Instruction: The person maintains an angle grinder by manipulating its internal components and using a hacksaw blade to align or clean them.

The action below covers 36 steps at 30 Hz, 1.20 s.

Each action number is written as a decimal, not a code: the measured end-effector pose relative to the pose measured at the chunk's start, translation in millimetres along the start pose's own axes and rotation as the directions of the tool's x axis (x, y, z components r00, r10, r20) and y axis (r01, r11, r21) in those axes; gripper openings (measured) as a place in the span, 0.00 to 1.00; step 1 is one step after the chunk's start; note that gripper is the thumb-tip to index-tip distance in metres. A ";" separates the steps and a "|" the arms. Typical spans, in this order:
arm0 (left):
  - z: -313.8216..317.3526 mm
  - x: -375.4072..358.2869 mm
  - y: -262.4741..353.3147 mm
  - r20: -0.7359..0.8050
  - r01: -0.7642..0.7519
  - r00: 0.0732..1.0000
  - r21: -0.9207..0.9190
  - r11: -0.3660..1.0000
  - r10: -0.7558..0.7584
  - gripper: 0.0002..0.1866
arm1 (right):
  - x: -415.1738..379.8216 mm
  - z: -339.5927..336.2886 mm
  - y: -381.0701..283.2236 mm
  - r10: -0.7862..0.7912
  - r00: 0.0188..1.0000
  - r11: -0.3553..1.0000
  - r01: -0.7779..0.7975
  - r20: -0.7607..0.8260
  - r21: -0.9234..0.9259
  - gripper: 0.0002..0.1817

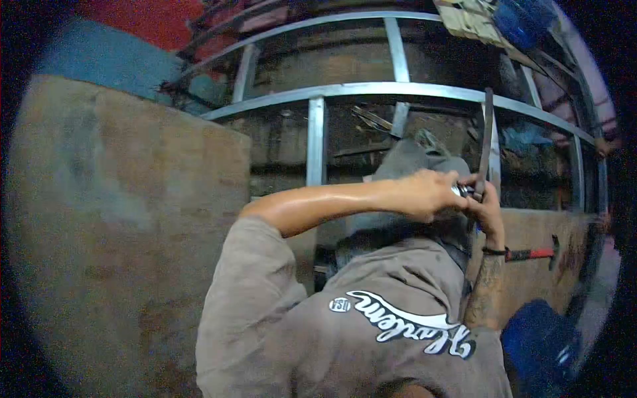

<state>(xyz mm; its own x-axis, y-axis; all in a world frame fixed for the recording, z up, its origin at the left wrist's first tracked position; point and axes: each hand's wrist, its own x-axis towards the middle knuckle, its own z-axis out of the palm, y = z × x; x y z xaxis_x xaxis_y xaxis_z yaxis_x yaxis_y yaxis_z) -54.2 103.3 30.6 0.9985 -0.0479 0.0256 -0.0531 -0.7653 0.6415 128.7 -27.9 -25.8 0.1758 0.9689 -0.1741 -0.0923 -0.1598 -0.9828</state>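
Note:
My left hand [428, 194] reaches across from the left, its fingers closed around a small shiny metal piece [459, 190] with a dark tip. What kind of piece it is I cannot make out. My right hand [490, 211], with a dark band at the wrist, is closed at the lower end of a long, narrow, dark flat bar [488, 139]. That bar stands nearly upright in view, its far end overlapping the metal frame. Both hands meet in front of my lap, and the metal piece lies close against the bar. Fingers partly hide both things.
A silvery metal frame [345, 89] with crossbars spans ahead. A large plywood sheet [133, 219] lies at left, and another board [531, 229] at right carries a hammer [531, 254] with a red and black handle. Scraps lie under the frame; blue items are at right.

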 end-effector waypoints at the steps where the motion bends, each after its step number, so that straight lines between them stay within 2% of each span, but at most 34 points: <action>1: -2.3 -0.7 0.8 -0.018 -0.031 0.999 0.018 0.999 0.031 0.29 | 3.4 -3.8 -5.7 0.065 0.997 0.997 -0.063 0.044 -0.053 0.17; 3: -4.8 4.2 -0.3 0.045 -0.025 0.999 0.102 0.994 0.020 0.28 | 9.0 -6.8 -7.0 0.087 0.995 0.985 -0.078 0.053 -0.153 0.19; 4: -5.5 7.7 -2.9 0.060 -0.018 0.998 0.113 0.993 0.011 0.28 | 11.7 -9.0 -2.4 0.077 0.995 0.988 -0.069 0.055 -0.135 0.19; 6: -8.4 12.4 -7.7 0.058 -0.084 0.995 0.133 0.988 0.077 0.28 | 15.9 -13.1 7.7 -0.098 0.992 0.972 0.114 0.086 -0.208 0.22; 7: -8.1 14.7 -11.3 0.066 -0.077 0.995 0.137 0.988 0.069 0.28 | 16.7 -13.0 13.2 -0.102 0.991 0.973 0.118 0.089 -0.197 0.22; 10: -5.9 17.0 -16.1 0.057 -0.078 0.996 0.128 0.989 0.071 0.28 | 8.5 -8.4 17.1 -0.045 0.996 0.899 0.004 -0.084 -0.437 0.29; 13: -11.1 14.5 -18.9 0.112 -0.009 0.994 0.107 0.994 -0.003 0.28 | -27.7 -14.3 45.5 -0.031 0.984 0.856 -0.064 -0.174 -0.512 0.32; 15: -2.3 9.5 -22.3 0.078 0.001 0.997 0.035 0.999 -0.004 0.28 | -48.2 -20.7 44.6 -0.191 0.977 0.766 0.086 -0.097 -0.637 0.33; 16: -1.9 9.7 -21.7 0.114 0.029 0.993 -0.026 0.999 -0.026 0.24 | -60.6 -18.0 15.2 0.075 0.982 0.961 -0.118 -0.173 -0.252 0.32; 17: -1.8 7.9 -21.0 0.135 0.022 0.991 -0.052 0.998 -0.015 0.24 | -73.5 -12.4 -12.8 0.349 0.927 0.928 -0.322 -0.138 0.186 0.31; 19: -5.0 7.9 -20.7 0.123 0.034 0.992 0.007 0.999 -0.035 0.28 | -79.8 -2.8 -33.5 0.363 0.911 0.915 -0.309 -0.197 0.258 0.30; 21: -10.5 11.1 -23.9 0.137 0.066 0.989 -0.018 0.998 -0.063 0.29 | -91.6 -8.3 -18.1 0.513 0.814 0.851 -0.523 -0.271 0.040 0.30; 22: -9.7 11.3 -24.7 0.143 0.052 0.988 0.022 0.998 -0.055 0.27 | -94.9 -8.5 -8.6 0.116 0.935 0.907 -0.237 -0.337 -0.347 0.30; 24: -13.3 15.4 -24.7 0.169 0.036 0.984 0.103 0.994 -0.053 0.24 | -97.6 -3.4 -27.1 -0.077 0.980 0.818 -0.043 -0.183 -0.574 0.30; 25: -19.5 20.0 -18.6 0.197 0.035 0.978 0.144 0.989 -0.063 0.24 | -95.9 0.7 -49.4 0.108 0.986 0.893 -0.154 -0.131 -0.423 0.30; 26: -21.3 23.6 -14.8 0.213 0.041 0.974 0.177 0.983 -0.079 0.24 | -93.7 5.2 -53.1 0.136 0.978 0.887 -0.192 -0.159 -0.421 0.30; 28: -19.4 23.2 -10.7 0.209 0.026 0.975 0.220 0.975 -0.073 0.23 | -93.1 13.3 -56.4 0.068 0.994 0.880 -0.101 -0.087 -0.464 0.30; 31: -17.5 26.0 -10.4 0.177 0.020 0.982 0.213 0.977 -0.059 0.23 | -92.2 17.3 -44.0 0.063 0.991 0.875 -0.111 -0.116 -0.472 0.29; 32: -18.6 25.7 -9.6 0.208 0.033 0.974 0.244 0.969 -0.085 0.23 | -91.5 17.4 -43.0 0.064 0.992 0.876 -0.108 -0.108 -0.470 0.29; 36: -16.2 21.9 -10.4 0.203 0.045 0.975 0.226 0.973 -0.093 0.23 | -88.8 20.8 -44.3 0.071 0.992 0.821 -0.117 -0.103 -0.558 0.29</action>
<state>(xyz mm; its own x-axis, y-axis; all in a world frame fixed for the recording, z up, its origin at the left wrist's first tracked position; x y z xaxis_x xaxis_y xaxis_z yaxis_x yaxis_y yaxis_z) -31.6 120.6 36.9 0.9760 -0.1061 -0.1903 -0.0089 -0.8920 0.4519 96.9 -103.0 34.5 0.2686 0.9306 -0.2487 0.4509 -0.3496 -0.8212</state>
